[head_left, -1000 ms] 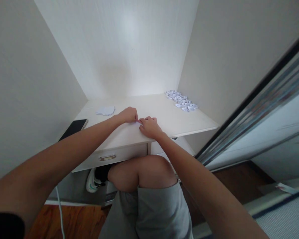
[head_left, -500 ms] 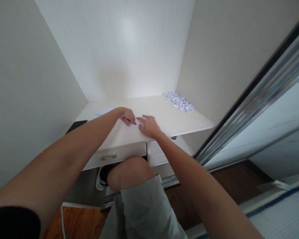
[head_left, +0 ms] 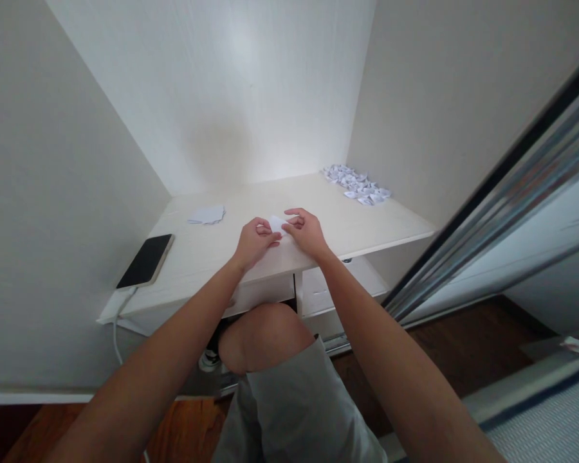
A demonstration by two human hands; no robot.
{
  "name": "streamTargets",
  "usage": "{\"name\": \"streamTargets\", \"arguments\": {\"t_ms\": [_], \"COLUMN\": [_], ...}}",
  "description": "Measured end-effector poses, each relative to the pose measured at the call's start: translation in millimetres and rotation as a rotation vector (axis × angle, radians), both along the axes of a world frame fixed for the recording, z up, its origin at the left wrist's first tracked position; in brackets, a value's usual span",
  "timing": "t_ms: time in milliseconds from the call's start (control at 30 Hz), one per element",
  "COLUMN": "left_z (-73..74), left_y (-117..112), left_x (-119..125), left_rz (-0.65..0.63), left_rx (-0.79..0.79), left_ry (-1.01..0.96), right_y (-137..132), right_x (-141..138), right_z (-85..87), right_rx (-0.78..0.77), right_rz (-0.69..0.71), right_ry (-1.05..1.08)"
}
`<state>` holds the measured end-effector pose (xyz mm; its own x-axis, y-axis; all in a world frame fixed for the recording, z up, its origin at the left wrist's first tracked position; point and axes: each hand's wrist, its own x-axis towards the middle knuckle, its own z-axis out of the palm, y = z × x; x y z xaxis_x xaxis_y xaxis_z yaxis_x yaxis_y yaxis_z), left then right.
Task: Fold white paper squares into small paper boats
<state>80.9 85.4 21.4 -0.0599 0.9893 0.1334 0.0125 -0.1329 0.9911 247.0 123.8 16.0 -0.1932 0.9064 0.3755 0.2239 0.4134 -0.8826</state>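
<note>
A small folded piece of white paper [head_left: 277,224] is held just above the desk [head_left: 251,199], between my two hands. My left hand [head_left: 257,242] pinches its left lower edge between thumb and fingers. On the other side, my right hand [head_left: 307,233] grips the right edge, thumb in front and fingers curled behind. A short stack of white paper sheets [head_left: 206,215] lies to the left on the desk. At the back right is a heap of small folded paper pieces [head_left: 354,183].
A phone [head_left: 146,260] lies at the desk's left edge, with a white cable [head_left: 116,334] hanging from it. Below the desk are a drawer [head_left: 260,294] and an open shelf [head_left: 342,283]. Metal sliding-door rails [head_left: 468,235] run along the right.
My left forearm has drawn back, uncovering the phone and paper stack. The paper, pressed on the desk before, is now raised between both hands. The view has shifted slightly.
</note>
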Motion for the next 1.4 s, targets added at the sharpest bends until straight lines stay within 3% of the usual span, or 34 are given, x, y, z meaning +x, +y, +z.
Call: {"name": "streamTargets", "arguments": {"t_ms": [300,533,733,1400], "left_z": [2.1,0.8,-1.0,-3.7], "left_y": [-6.3,-7.9,-7.8,-6.2], "left_x": [2.1,-1.1,-0.5,-0.3], "left_rz": [0.014,0.032,0.07,0.124], "left_rx": [0.188,0.183,0.204,0.297], "left_ry": [0.09,0.004,0.068,-0.018], "right_y": [-6.3,-5.7,-5.0,-4.4], "right_x": [4.0,4.7,6.9,6.3], "right_z": [2.1,-1.6,-2.3,-6.2], "right_rx": [0.055,0.024,0.011,0.031], "right_rz": [0.077,0.149,0.138,0.132], "right_ry": [0.039,0.097,0.157,0.261]}}
